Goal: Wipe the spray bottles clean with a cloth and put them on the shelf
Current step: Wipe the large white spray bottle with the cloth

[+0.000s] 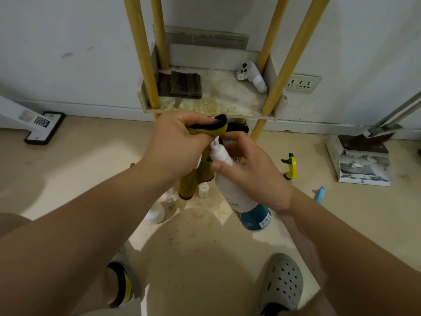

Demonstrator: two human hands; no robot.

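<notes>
Nearest, a grey perforated clog (282,281) stands on the beige floor (68,179). Small bottles (203,189) cluster on the floor beyond, partly hidden by the arms. The right hand (252,176) grips the white spray bottle (237,197) around its upper body, tilted, nozzle up. The left hand (175,142) clutches a yellow-and-black cloth (208,130) bunched against the nozzle. Farther, the shelf (218,103) on yellow posts holds a folded brown cloth (182,85) and a white controller (251,76) against the wall.

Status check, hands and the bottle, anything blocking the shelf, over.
Left hand grips cloth at the nozzle. Right hand holds bottle. Shelf holds a folded rag and controller; room between.
</notes>
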